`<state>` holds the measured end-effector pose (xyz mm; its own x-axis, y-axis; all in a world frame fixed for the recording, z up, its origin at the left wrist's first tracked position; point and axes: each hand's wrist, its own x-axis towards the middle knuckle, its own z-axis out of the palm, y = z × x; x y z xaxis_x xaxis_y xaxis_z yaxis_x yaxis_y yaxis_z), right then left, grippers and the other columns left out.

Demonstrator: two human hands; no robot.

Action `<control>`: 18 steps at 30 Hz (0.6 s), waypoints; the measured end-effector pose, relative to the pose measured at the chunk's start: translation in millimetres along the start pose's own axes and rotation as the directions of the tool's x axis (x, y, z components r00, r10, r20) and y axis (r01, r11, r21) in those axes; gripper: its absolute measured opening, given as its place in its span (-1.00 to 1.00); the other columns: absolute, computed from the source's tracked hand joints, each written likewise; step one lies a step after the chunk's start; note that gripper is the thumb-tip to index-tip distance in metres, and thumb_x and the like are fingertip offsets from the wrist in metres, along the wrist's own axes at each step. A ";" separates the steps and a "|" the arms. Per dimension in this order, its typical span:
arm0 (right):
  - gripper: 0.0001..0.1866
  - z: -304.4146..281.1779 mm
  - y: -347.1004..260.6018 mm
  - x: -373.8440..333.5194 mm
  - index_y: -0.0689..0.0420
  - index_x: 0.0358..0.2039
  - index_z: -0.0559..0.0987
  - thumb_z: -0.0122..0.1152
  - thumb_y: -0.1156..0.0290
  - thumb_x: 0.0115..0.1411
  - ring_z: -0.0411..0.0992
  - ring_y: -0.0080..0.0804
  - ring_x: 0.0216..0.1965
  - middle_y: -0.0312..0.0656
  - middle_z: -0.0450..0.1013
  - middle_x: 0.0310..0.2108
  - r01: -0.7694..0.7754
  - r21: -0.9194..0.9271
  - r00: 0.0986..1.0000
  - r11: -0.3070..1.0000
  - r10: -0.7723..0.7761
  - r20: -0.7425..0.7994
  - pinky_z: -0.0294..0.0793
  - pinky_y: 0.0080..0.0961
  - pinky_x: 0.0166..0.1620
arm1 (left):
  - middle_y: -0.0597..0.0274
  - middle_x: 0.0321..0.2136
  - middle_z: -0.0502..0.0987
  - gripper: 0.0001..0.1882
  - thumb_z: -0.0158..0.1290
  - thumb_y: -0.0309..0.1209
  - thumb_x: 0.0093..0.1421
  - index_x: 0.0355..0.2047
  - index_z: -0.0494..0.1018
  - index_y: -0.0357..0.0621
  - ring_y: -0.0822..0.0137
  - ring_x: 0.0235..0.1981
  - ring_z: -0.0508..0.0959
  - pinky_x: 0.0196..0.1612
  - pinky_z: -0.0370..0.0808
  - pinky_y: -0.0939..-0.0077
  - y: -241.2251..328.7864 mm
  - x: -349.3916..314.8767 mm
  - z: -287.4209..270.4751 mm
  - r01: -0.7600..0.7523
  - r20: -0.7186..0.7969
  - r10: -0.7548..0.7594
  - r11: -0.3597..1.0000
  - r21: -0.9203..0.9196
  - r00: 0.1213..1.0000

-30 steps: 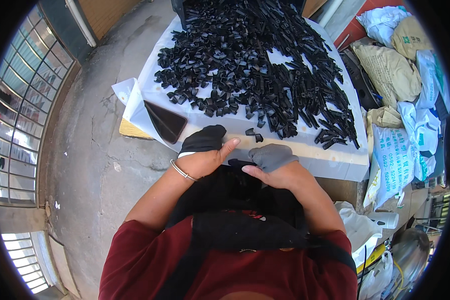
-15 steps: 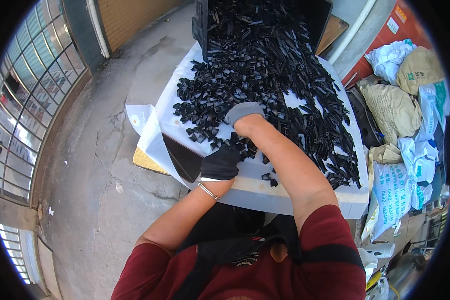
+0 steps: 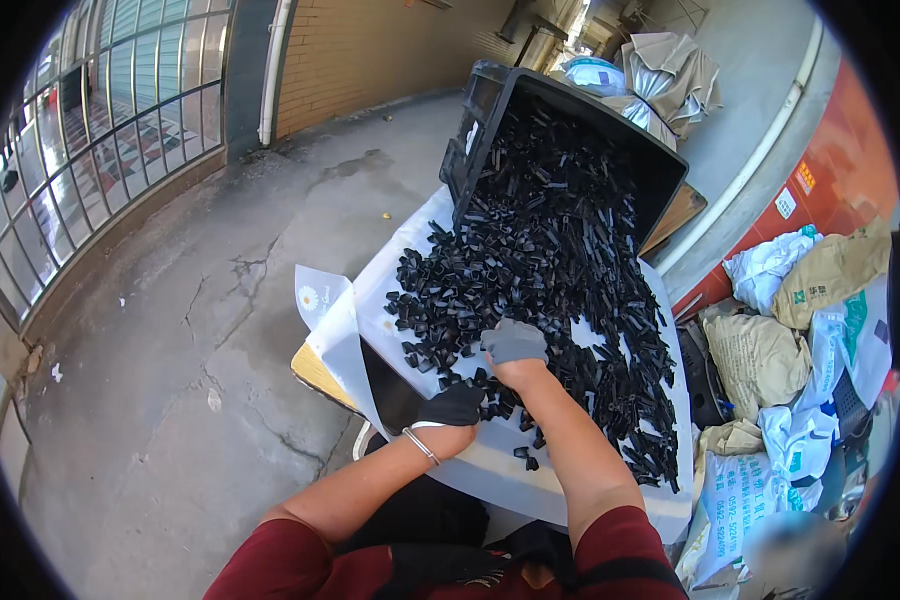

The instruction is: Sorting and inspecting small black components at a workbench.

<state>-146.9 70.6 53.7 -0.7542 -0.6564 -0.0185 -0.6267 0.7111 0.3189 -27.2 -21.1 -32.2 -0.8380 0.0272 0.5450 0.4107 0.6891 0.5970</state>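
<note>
A large spread of small black plastic pieces (image 3: pixel 570 290) lies over a table under a white sheet (image 3: pixel 395 270). Short, bent pieces are on the left of it; longer, thin ones are on the right. My right hand (image 3: pixel 515 342), in a grey glove, is among the pieces at the middle of the spread, its fingers curled under. What it grips is hidden. My left hand (image 3: pixel 452 404), in a black glove, is at the near edge of the pieces. Its fingers blend with the dark parts, so their pose is unclear.
A black crate (image 3: pixel 660 185) lies tipped at the far end, pieces spilling from its mouth. Full sacks (image 3: pixel 755 350) are piled to the right of the table. A wooden board (image 3: pixel 315 380) juts out at the left corner, under a folded sheet flap. Barred windows (image 3: pixel 120 150) stand far left.
The view has tilted up, showing more of the crate and the sacks behind it. Both hands stay low over the pieces, close to where they were.
</note>
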 end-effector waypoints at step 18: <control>-0.59 -1.8 29.1 -64.7 0.13 -0.30 0.50 0.12 0.05 -0.02 0.41 -0.09 -0.22 -0.07 0.45 -0.29 -0.333 0.205 0.943 0.920 0.329 0.053 0.38 -0.30 -0.16 | 0.19 -0.35 0.49 -0.71 0.10 -0.29 0.01 -0.35 0.47 -0.29 0.37 -0.40 0.46 -0.36 0.40 0.52 20.3 -0.2 -1.6 0.686 0.701 -0.410 -0.213 -0.696 0.583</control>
<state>-116.0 133.3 65.9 -0.9276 -0.3716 0.0370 -0.3662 0.9246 0.1053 -18.1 -8.3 -19.3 -0.9091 0.2407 -0.3399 -0.4126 -0.6317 0.6563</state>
